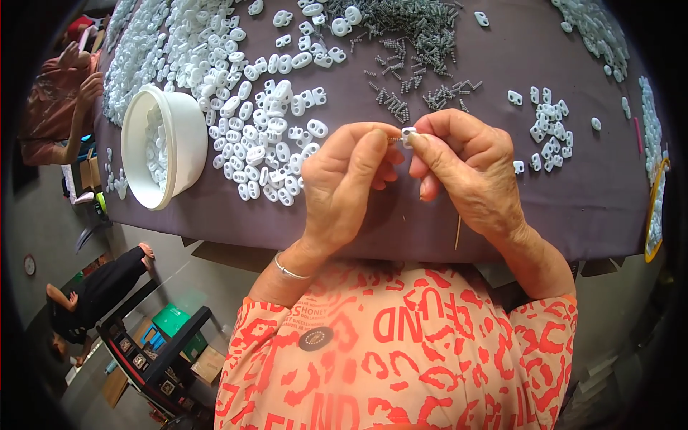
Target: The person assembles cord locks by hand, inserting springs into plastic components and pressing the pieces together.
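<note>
My two hands meet over the table in the middle of the view. Between thumb and forefinger, my left hand (338, 183) pinches a small metal spring (394, 140). A white plastic cord-lock piece (408, 137) is gripped in my right hand (469, 168), its lower part hidden by the thumb. Spring and piece point end to end and appear to meet; whether the spring enters the piece I cannot tell. Just left of my left hand lies a loose spread of white cord-lock pieces (254, 154). Beyond my fingers are scattered metal springs (398, 104), thickening into a dark pile (412, 32).
A white round tub (190, 140) lies tipped at the left, pieces inside. Larger heaps of white parts (190, 50) cover the far left. A small cluster of white pieces (550, 132) and a thin stick (458, 233) are on the right. Another person (61, 107) sits at the left edge.
</note>
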`<state>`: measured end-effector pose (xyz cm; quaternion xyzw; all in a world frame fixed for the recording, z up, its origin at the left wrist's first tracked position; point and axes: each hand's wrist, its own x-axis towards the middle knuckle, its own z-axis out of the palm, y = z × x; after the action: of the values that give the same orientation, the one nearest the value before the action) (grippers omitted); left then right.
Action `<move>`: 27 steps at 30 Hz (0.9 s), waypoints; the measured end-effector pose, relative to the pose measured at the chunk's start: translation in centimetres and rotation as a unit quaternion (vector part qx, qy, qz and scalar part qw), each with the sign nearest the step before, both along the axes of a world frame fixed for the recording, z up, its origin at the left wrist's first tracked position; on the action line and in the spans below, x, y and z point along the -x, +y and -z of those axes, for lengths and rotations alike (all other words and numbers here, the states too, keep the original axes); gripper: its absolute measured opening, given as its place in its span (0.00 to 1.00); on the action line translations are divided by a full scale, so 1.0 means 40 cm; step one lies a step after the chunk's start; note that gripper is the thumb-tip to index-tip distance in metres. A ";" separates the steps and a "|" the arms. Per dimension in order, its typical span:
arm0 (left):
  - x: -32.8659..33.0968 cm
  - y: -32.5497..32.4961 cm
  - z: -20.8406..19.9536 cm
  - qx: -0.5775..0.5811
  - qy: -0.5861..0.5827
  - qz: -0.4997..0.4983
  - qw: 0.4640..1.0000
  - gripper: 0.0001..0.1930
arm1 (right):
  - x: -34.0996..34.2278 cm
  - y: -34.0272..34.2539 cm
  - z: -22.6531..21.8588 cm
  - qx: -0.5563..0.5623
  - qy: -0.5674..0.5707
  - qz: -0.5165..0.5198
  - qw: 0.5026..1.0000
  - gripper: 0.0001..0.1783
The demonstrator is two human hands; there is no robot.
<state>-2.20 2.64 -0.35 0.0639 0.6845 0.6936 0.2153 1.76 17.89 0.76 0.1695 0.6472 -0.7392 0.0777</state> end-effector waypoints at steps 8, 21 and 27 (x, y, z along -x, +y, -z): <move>0.001 -0.009 0.000 0.034 -0.015 0.020 0.999 0.11 | -0.001 0.007 0.000 -0.001 -0.019 -0.011 1.000 0.07; 0.024 0.017 0.033 0.212 0.460 0.017 0.862 0.12 | 0.011 0.033 -0.001 -0.007 0.001 0.006 1.000 0.08; 0.037 0.025 0.021 0.303 0.470 0.118 0.821 0.07 | 0.004 0.034 -0.002 -0.006 0.024 0.013 1.000 0.08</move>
<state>-3.67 3.64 -1.19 0.3937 0.8655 0.3063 -0.0442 1.59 19.26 0.84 0.1611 0.6509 -0.7401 0.0515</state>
